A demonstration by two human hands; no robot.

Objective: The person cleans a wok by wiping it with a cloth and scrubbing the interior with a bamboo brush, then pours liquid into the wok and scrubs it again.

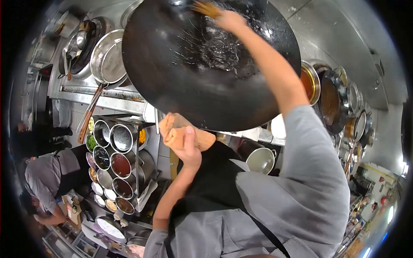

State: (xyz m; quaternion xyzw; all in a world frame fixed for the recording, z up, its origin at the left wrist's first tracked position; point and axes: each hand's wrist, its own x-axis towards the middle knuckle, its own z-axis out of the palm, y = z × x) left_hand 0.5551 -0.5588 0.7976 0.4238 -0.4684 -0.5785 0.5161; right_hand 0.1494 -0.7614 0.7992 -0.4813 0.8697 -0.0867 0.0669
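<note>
A: Landmark piece?

B: Wok (180, 86), one, large, black. Inner face streaked with liquid. Upper edge cut off by the frame.

A: Right hand (231, 21)?

B: Over the wok's inner face, towards its upper edge. Fingers closed around a brush (206, 9), tan, bristled, slightly blurred. Portion within the palm hidden. Bristles at the wok's surface; exact contact hard to make out.

A: Left hand (187, 150)?

B: Just below the wok's lower left edge. Fingers gripping a folded cloth (204, 139), orange-tan, thumb laid along it. Whether the cloth also covers part of the wok cannot be told; its folds conceal what lies beneath.

A: Left of the wok?

B: Strainer (111, 62), one, round, metal, wooden handle slanting down; right side close by the wok's edge. Below and left of the wok, a cluster of pots (121, 138), one bearing dark red sauce (121, 165); several other fillings too shaded to name. Well left of the wok, a co-worker (49, 172), grey top, bent over, partly lost in the dark border.

A: Right of the wok?

B: Pot of orange liquid (307, 84), partly hidden behind wok and arm. Next outward, pan (330, 103), brown contents. Below and right of the wok, pale-lined pot (260, 160), lower edge partly behind clothing.
</note>
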